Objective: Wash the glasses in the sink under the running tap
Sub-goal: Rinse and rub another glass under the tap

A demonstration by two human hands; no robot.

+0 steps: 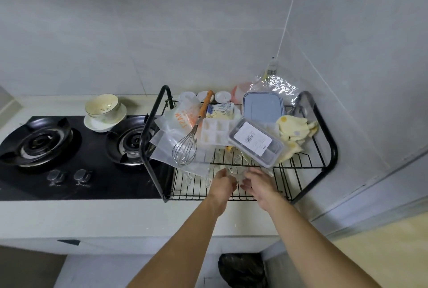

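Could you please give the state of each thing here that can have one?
glass: held between both hands at the rack.
left hand: holds the glass.
right hand: holds the glass.
left burner: no flame.
right burner: no flame.
blue-lidded box: closed.
bowl: upright on a plate.

Dim, even overhead light, soft shadows, slight blur, wide-angle bending at edges.
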